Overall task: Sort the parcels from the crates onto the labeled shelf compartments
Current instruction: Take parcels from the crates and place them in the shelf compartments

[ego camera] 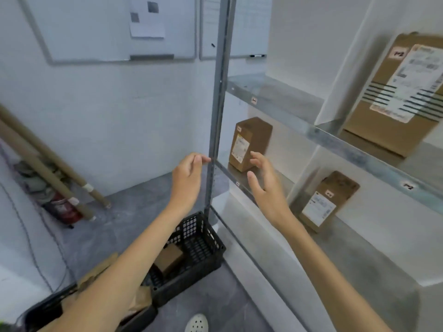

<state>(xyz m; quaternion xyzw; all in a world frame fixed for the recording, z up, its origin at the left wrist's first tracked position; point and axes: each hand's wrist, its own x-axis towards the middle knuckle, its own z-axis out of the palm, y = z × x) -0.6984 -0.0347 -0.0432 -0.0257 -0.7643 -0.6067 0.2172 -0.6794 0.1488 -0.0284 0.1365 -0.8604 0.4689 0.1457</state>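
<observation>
Box (249, 143) stood on shelf (236, 178).
I had left hand (189, 178) and right hand (266, 185) apart, loose, empty, near it.

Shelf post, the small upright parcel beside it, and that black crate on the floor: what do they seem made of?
Shelf post: looks like dull grey galvanised steel, with punched holes along it.
Small upright parcel: matte brown cardboard, with a white paper label stuck on.
Crate: probably moulded black plastic, its walls an open grid.

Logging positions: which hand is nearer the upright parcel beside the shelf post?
Right. The right hand hovers just in front of the parcel; the left hand is left of the shelf post.
</observation>
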